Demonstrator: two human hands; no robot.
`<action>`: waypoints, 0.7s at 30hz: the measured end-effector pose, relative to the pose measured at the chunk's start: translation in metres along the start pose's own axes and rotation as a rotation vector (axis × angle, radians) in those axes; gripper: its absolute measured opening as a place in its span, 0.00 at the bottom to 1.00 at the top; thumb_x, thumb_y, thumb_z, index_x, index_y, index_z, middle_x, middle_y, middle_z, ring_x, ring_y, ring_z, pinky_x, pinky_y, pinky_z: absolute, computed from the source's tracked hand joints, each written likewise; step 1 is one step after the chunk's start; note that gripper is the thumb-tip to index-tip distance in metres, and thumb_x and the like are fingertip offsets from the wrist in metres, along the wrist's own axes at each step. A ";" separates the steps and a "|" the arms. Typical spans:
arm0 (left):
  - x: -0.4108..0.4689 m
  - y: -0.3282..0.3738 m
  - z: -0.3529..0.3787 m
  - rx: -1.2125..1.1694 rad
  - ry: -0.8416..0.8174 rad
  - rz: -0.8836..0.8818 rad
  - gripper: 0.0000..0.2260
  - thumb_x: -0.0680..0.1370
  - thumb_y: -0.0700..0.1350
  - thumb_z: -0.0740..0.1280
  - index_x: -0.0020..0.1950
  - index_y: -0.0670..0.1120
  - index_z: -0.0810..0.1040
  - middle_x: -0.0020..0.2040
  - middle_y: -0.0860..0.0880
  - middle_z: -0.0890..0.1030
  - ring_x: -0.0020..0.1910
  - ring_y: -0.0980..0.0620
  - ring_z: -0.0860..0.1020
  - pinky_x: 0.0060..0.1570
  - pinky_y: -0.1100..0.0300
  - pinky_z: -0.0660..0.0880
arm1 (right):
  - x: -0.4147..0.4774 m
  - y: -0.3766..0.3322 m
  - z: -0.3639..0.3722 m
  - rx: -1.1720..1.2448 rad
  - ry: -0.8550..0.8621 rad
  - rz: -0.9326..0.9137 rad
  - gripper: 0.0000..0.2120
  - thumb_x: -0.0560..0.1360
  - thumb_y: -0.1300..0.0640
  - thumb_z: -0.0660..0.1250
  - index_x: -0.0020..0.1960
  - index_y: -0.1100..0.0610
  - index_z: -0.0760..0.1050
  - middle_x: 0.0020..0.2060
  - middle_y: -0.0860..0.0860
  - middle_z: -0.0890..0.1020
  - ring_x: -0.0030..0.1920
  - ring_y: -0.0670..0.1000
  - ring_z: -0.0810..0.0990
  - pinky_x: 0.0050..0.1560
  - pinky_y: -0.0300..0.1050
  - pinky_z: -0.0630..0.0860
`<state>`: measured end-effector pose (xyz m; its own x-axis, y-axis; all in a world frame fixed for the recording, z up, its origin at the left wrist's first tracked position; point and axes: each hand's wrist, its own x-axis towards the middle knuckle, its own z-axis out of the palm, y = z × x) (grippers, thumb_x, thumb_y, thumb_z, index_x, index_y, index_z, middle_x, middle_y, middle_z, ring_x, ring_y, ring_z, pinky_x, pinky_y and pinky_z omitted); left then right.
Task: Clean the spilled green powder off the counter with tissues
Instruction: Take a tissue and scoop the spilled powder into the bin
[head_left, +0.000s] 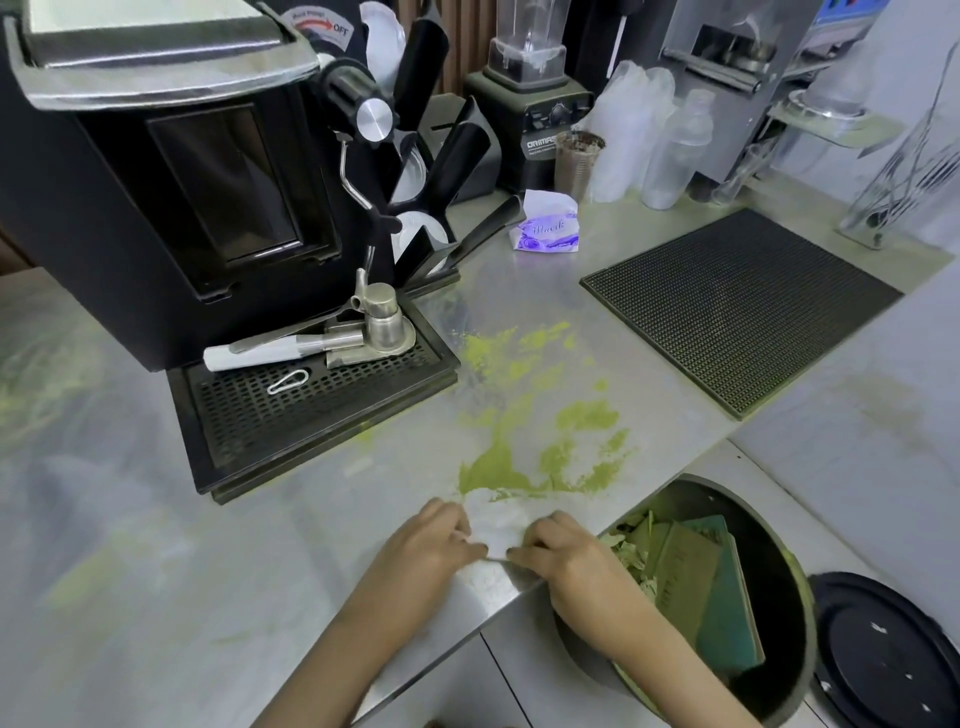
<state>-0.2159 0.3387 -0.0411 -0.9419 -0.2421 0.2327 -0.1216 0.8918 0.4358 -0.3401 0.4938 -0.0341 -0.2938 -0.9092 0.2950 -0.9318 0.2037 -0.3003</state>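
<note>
Green powder (524, 441) lies smeared across the steel counter (260, 545), thickest just beyond my hands. A white tissue (496, 522) lies flat on the counter near its front edge, touching the near rim of the powder. My left hand (434, 538) pinches the tissue's left side. My right hand (558, 543) pinches its right side. A tissue pack (546, 228) with purple print sits at the back of the counter.
A black coffee machine (182, 182) with its drip tray (311, 410) stands at the left. A black rubber mat (737, 306) lies at the right. Below the counter edge an open bin (706, 582) holds green-stained waste, its black lid (893, 654) beside it. A blender (530, 104) stands behind.
</note>
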 end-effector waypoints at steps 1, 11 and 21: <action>-0.004 0.003 0.000 0.088 -0.082 0.072 0.11 0.76 0.46 0.65 0.35 0.51 0.68 0.41 0.52 0.69 0.42 0.60 0.69 0.41 0.70 0.64 | -0.006 -0.001 0.002 0.034 -0.032 0.007 0.13 0.60 0.65 0.66 0.40 0.51 0.80 0.33 0.46 0.75 0.38 0.45 0.69 0.29 0.35 0.70; 0.045 -0.020 0.004 -0.063 -0.032 -0.143 0.17 0.74 0.52 0.54 0.48 0.44 0.78 0.47 0.48 0.72 0.46 0.52 0.71 0.43 0.64 0.64 | 0.037 0.024 0.004 -0.074 0.077 0.104 0.13 0.67 0.61 0.60 0.42 0.57 0.83 0.33 0.50 0.79 0.34 0.53 0.78 0.27 0.39 0.74; 0.003 -0.059 -0.032 -0.341 -0.133 -0.345 0.03 0.75 0.44 0.66 0.41 0.50 0.75 0.44 0.57 0.73 0.43 0.59 0.74 0.45 0.61 0.68 | 0.037 -0.045 0.052 -0.091 -0.091 0.013 0.11 0.54 0.62 0.73 0.34 0.51 0.77 0.31 0.46 0.74 0.33 0.46 0.72 0.31 0.33 0.67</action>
<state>-0.2018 0.2733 -0.0385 -0.8993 -0.4303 -0.0784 -0.3450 0.5876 0.7319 -0.2975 0.4323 -0.0569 -0.2892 -0.9347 0.2066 -0.9448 0.2440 -0.2185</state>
